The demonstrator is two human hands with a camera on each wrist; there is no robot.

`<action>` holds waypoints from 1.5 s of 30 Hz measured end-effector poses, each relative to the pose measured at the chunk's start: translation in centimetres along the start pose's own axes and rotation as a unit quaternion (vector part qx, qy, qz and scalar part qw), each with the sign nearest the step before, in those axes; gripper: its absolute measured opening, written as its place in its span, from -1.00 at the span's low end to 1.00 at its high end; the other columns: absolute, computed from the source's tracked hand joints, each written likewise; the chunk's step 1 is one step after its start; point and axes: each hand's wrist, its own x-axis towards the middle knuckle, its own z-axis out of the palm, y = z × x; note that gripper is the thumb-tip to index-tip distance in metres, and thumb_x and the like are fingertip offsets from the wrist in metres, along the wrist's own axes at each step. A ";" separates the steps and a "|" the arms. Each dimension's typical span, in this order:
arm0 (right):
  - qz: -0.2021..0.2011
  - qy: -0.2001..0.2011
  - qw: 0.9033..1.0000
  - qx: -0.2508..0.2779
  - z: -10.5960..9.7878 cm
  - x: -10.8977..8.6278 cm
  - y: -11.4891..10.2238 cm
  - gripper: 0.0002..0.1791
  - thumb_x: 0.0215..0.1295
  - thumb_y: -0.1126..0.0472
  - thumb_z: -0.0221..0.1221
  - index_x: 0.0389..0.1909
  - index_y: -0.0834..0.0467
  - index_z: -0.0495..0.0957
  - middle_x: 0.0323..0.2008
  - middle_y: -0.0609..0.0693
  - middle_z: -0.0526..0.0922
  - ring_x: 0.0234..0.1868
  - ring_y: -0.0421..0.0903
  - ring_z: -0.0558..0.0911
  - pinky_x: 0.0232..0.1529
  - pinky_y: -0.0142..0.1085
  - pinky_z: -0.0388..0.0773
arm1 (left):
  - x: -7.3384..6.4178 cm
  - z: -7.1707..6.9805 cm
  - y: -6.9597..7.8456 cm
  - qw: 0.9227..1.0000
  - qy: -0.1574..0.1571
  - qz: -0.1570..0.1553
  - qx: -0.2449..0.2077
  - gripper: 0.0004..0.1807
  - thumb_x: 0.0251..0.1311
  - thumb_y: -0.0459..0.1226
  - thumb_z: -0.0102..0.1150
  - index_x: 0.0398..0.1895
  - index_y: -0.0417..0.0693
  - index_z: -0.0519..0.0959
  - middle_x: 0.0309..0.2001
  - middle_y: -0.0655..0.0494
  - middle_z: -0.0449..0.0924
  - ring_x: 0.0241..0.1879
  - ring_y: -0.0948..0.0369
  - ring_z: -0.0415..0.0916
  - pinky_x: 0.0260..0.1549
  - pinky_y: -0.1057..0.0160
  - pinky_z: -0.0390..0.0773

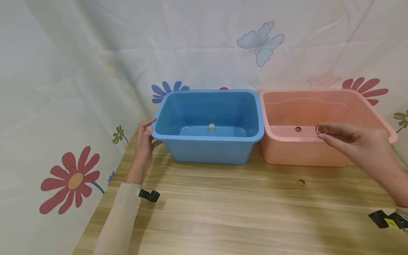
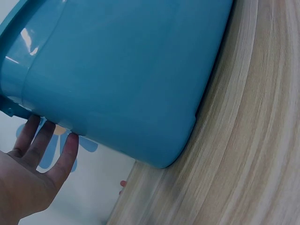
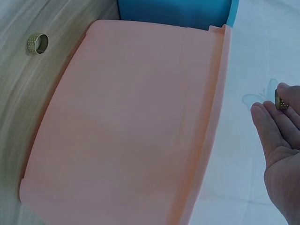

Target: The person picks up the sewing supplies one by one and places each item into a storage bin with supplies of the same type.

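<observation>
My left hand [image 1: 145, 141] holds the left rim of a blue plastic bin [image 1: 210, 150]; several fingertips [image 2: 70, 140] press its outer wall just below the rim in the left wrist view. My right hand [image 1: 360, 140] is raised over the front rim of a pink bin [image 1: 302, 154], pinching a gold dimpled ring thimble [image 3: 280, 100] between thumb and fingers. A similar ring thimble [image 1: 301, 182] lies on the table in front of the pink bin. Inside the pink bin sits a small dark ring [image 1: 298, 129]. A pale yellow-green short cylinder [image 1: 211, 127] stands in the blue bin.
Both bins stand side by side on a wood-grain table [image 1: 207, 205], close to a patterned cloth [image 1: 207, 53] hanging behind and at the left. A black wrist mount [image 1: 149, 195] sits on the left forearm, another mount [image 1: 387, 219] on the right.
</observation>
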 end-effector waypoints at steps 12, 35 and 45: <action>-0.011 -0.003 1.000 -0.008 -0.5 1.0 -0.2 -0.67 0.13 0.19 0.32 -0.04 -0.05 0.66 -0.17 -0.44 0.63 -0.23 -0.64 0.55 -0.30 -0.74 0.39 | -0.3 0.3 0.5 1.000 -0.002 -0.002 0.018 -0.56 0.40 -0.13 -0.20 0.31 0.03 0.27 0.24 0.03 0.27 0.12 -0.01 0.38 -0.06 -0.06 0.41; -0.041 0.006 0.995 -0.095 -1.6 3.0 0.0 -0.69 0.15 0.11 0.31 -0.05 -0.09 0.66 -0.27 -0.55 0.59 -0.36 -0.77 0.44 -0.48 -0.70 0.35 | -0.1 0.1 -0.2 1.000 0.010 0.001 0.001 -0.56 0.37 -0.04 -0.10 0.26 0.10 0.33 0.23 0.01 0.30 0.09 0.03 0.41 -0.07 -0.02 0.45; -0.088 0.020 0.989 -0.119 -2.0 4.1 -0.1 -0.67 0.10 0.19 0.34 -0.06 -0.01 0.67 -0.32 -0.78 0.41 -0.42 -0.80 0.38 -0.60 -0.60 0.30 | 0.0 0.0 -0.1 1.000 0.008 0.002 -0.013 -0.57 0.38 -0.06 -0.12 0.26 0.09 0.33 0.21 -0.01 0.31 0.06 0.06 0.43 -0.10 0.03 0.47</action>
